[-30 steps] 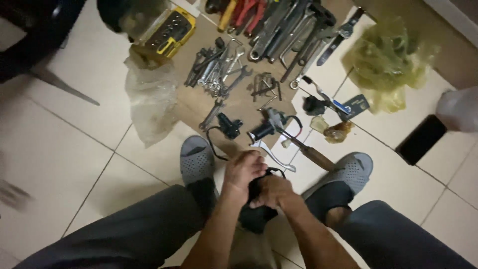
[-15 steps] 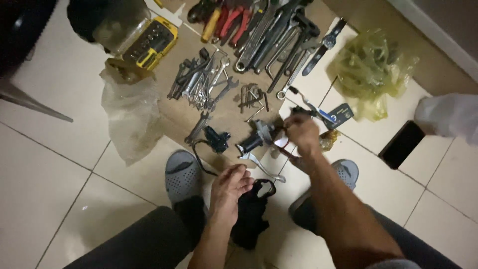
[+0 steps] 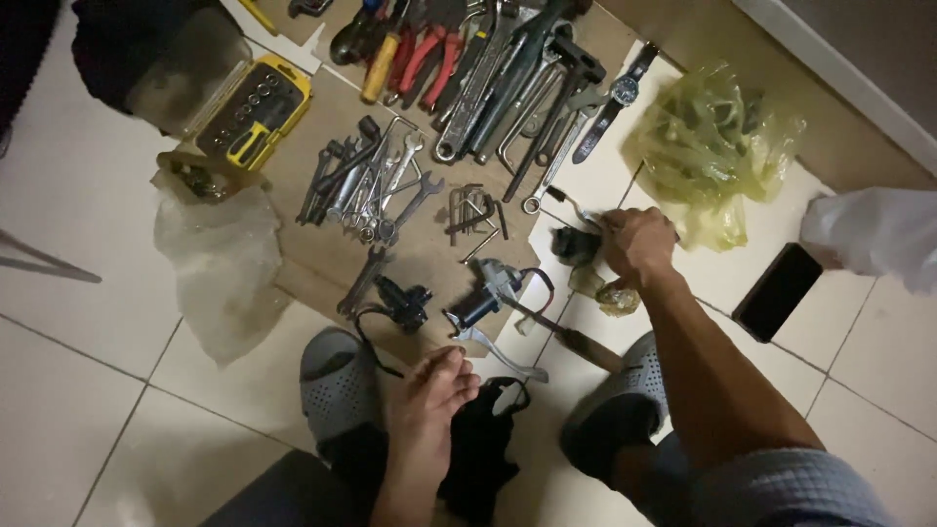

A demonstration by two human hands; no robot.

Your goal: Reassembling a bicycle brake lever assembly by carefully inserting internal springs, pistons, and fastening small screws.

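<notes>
My left hand (image 3: 429, 405) is low in the middle, fingers together, holding a black floppy part (image 3: 486, 451) between my two grey slippers (image 3: 337, 376). My right hand (image 3: 639, 244) is stretched out to the right edge of the cardboard sheet (image 3: 303, 263). Its fingers are curled around a thin metal tool (image 3: 571, 207) whose tip sticks out to the left. Touching that hand's left side is a small dark lump (image 3: 574, 244). A handlebar lever assembly (image 3: 488, 298) and a wooden-handled tool (image 3: 576, 342) lie between the two hands.
Spanners (image 3: 366, 185), hex keys (image 3: 473, 213), red pliers (image 3: 429, 54) and large wrenches (image 3: 527, 68) cover the cardboard. A yellow socket case (image 3: 256, 115) and clear bag (image 3: 220, 268) lie left. A wristwatch (image 3: 623, 90), yellow-green bag (image 3: 712, 146), black phone (image 3: 778, 291) and white bag (image 3: 874, 234) lie right.
My right hand let go of the black part, reached forward past the lever assembly and moved further right onto the thin tool. My left hand stayed on the black part.
</notes>
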